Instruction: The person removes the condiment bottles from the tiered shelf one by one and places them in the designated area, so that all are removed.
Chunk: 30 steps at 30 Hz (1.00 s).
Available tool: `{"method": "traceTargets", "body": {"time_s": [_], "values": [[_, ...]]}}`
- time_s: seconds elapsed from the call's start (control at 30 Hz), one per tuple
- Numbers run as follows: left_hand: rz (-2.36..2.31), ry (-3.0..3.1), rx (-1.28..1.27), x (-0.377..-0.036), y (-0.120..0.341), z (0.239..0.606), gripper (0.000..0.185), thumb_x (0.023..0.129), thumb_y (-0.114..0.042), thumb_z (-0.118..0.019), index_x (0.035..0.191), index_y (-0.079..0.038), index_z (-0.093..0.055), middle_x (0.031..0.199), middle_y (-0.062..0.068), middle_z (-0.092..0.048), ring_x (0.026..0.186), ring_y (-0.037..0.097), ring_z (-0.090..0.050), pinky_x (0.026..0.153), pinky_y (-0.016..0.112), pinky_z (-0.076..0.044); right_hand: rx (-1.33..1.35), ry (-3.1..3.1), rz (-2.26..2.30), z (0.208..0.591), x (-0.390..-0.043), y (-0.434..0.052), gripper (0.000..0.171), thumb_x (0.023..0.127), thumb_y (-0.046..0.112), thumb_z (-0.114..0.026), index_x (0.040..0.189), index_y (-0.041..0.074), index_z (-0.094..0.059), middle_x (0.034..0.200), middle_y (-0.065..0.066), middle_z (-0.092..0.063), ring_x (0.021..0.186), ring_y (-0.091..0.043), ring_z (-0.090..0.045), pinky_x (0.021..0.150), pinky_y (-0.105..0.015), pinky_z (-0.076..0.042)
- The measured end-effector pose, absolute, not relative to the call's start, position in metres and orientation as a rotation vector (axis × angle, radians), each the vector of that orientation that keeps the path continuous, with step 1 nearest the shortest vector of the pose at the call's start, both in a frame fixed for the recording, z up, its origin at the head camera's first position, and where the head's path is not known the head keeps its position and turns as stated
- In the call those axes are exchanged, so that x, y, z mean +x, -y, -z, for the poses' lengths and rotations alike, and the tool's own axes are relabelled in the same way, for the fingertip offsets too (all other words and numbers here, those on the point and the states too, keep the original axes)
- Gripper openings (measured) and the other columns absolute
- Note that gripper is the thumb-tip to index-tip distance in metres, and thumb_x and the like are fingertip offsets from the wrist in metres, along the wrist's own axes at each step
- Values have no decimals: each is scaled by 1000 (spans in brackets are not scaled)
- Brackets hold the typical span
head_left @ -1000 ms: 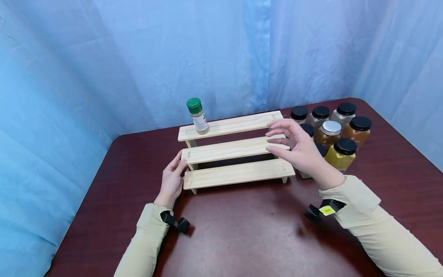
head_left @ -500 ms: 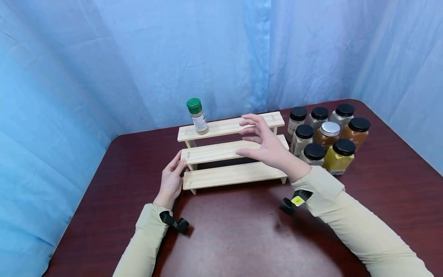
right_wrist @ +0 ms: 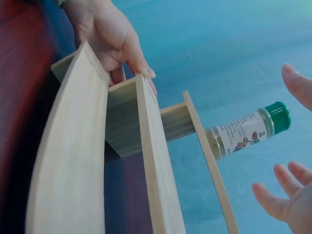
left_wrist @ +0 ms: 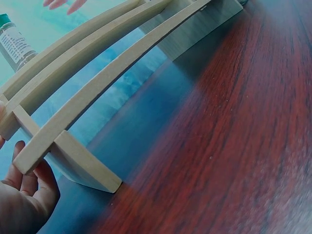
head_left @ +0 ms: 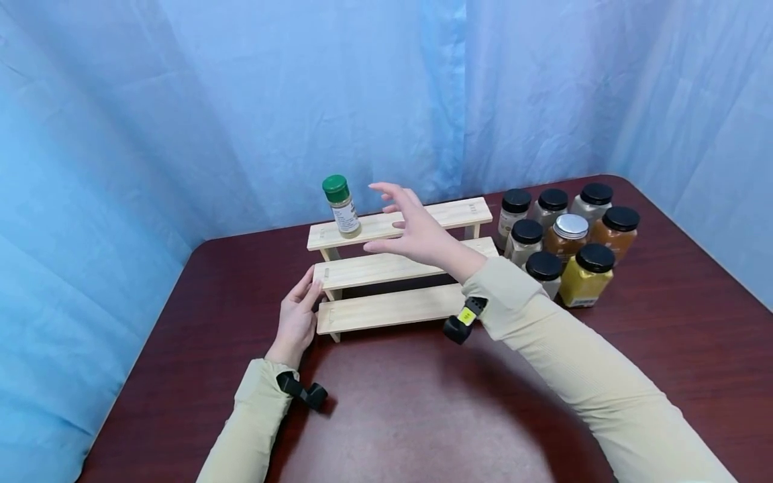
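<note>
A three-step wooden rack [head_left: 392, 309] stands on the table. My left hand [head_left: 296, 320] grips its left end at the middle step, thumb on top, as the right wrist view also shows. On the top step, near the left end, a spice jar [head_left: 345, 216] with a green cap and white label stands upright. My right hand [head_left: 417, 231] hovers above the rack, just right of that jar and apart from it. Its fingers and thumb are spread, with nothing between them. In the right wrist view the spice jar [right_wrist: 241, 132] lies beyond the fingertips.
Several black-lidded jars crowd the table right of the rack, among them a yellow one [head_left: 586, 278]. A silver-lidded jar [head_left: 570, 231] stands in their midst. Blue curtains [head_left: 302, 100] hang behind the dark red table [head_left: 386, 416].
My right hand has moved left across the rack, from near the black-lidded jars to beside the green-capped spice jar. My left hand has kept its grip on the rack.
</note>
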<state>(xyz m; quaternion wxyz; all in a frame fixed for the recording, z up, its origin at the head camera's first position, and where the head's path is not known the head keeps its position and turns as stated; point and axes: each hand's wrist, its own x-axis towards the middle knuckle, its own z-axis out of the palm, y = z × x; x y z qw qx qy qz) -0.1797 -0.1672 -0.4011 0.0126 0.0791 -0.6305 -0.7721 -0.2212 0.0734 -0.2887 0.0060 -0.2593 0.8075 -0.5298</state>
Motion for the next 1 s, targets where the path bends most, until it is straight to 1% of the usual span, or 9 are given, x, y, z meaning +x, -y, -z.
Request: {"method": "traceTargets", "body": {"time_s": [0.13,0.23,0.37,0.53,0.77,0.87,1.0], "values": [[2416,1945,255,-180,168,401,51,99,-14,-51,147,-9,-35,104,-8,-59,94,1,-59,85,20,-47,-774,-2554,1616,288,-232,-66,85,78,24,-79,147,27,-29,140,-14,-28,126,-26,-40,102,-46,-39],[2419,1941,252,-181,168,401,51,99,-12,-50,147,-8,-35,101,-10,-59,93,0,-59,84,19,-47,-753,-2574,1593,289,-240,-61,84,79,25,-79,147,27,-30,141,-15,-28,125,-26,-40,101,-46,-39],[2420,1957,246,-180,168,401,51,99,-13,-50,147,-8,-34,98,-11,-60,91,1,-59,82,20,-47,-748,-2620,1531,289,-248,-54,84,80,27,-78,148,28,-29,141,-14,-28,125,-26,-40,98,-45,-41],[2432,1943,233,-180,168,403,51,99,-11,-49,147,-7,-33,93,-12,-62,89,2,-59,78,21,-50,-762,-2679,1433,283,-250,-44,84,80,30,-77,148,33,-29,138,-13,-32,124,-26,-40,95,-48,-41],[2424,1939,234,-181,168,404,50,99,-11,-49,147,-7,-34,95,-13,-62,89,1,-59,80,19,-48,-769,-2717,1316,277,-252,-36,84,81,31,-75,149,37,-26,142,-14,-31,132,-30,-33,104,-52,-33],[2427,1936,233,-181,168,403,50,99,-11,-49,147,-7,-34,94,-13,-62,89,0,-59,81,19,-48,-774,-2724,1301,278,-253,-36,83,82,31,-75,149,36,-27,142,-15,-30,131,-32,-33,104,-53,-33],[2422,1937,235,-181,168,402,50,99,-11,-49,147,-7,-35,96,-13,-62,90,0,-59,83,19,-47,-804,-2761,1296,277,-254,-37,78,82,31,-75,147,31,-31,142,-15,-32,131,-33,-34,104,-53,-33]]}}
